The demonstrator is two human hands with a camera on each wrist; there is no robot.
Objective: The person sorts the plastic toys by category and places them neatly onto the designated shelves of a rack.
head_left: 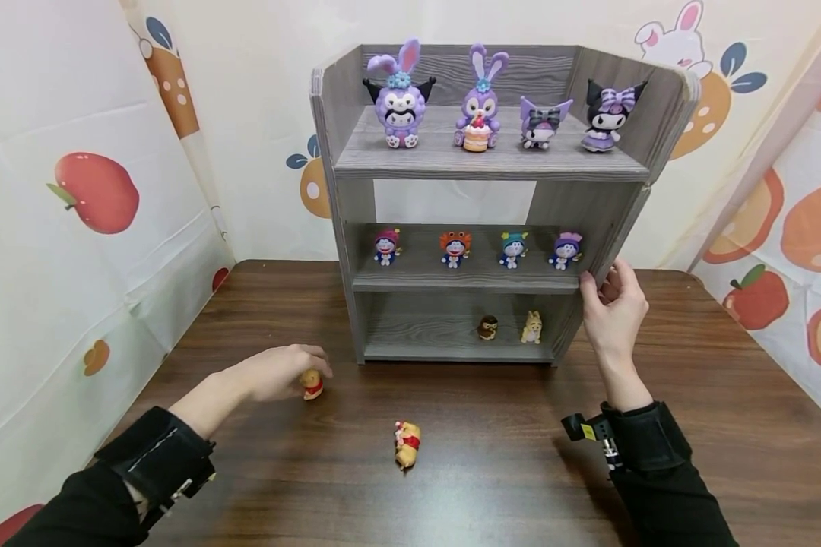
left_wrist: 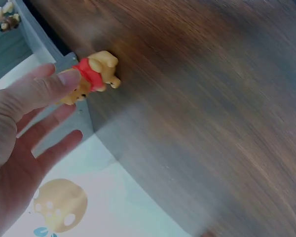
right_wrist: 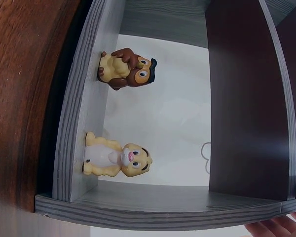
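My left hand [head_left: 282,372] pinches a small yellow bear figurine [left_wrist: 92,71] in a red shirt by its head, between thumb and fingers, low over the table left of the grey wooden shelf [head_left: 451,348]. Its other fingers spread loosely. The right hand [head_left: 616,308] grips the shelf's right side edge at the middle board. Another yellow figurine with a red band [head_left: 407,444] lies on the table in front. On the bottom board, towards the right, stand a brown owl figurine [right_wrist: 127,69] and a pale yellow rabbit figurine [right_wrist: 117,157].
Several purple figurines, among them a bunny-eared one with a cake [head_left: 479,114], stand on the top board. The middle board bears a row of small blue figurines in hats [head_left: 454,249]. A brown wooden table [head_left: 492,463] lies below, with fruit-printed cloth [head_left: 82,304] around it.
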